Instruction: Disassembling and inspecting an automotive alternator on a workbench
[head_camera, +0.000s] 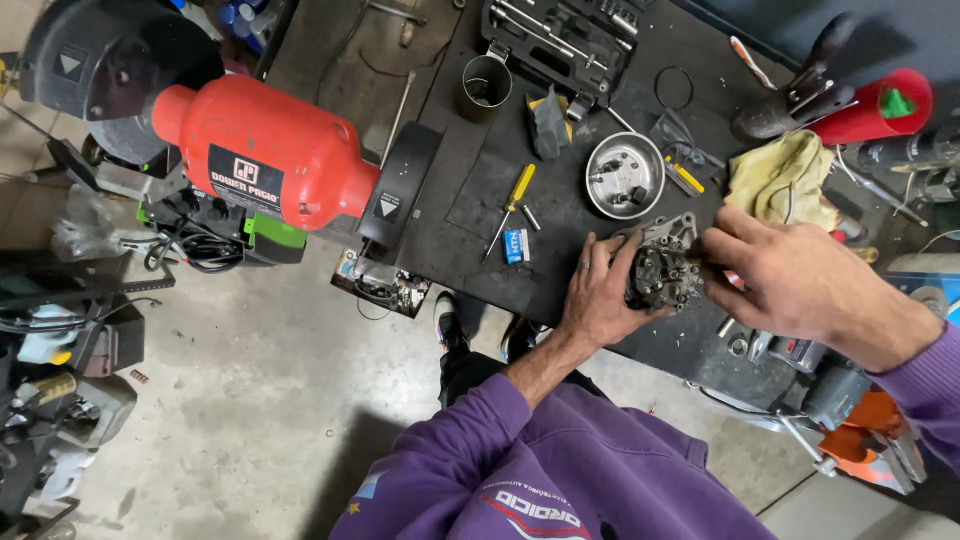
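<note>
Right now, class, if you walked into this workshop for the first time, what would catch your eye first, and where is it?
The big red bench grinder at upper left stands out most, bright against the grey floor. Next come the two hands at the dark workbench: the left hand steadies a grimy metal engine part while the right hand works on it. Behind them sit a round metal bowl and a yellow rag.

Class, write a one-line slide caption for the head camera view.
Left hand steadies a dark grey metal mechanical part on the black workbench while the right hand works at its top.
</note>
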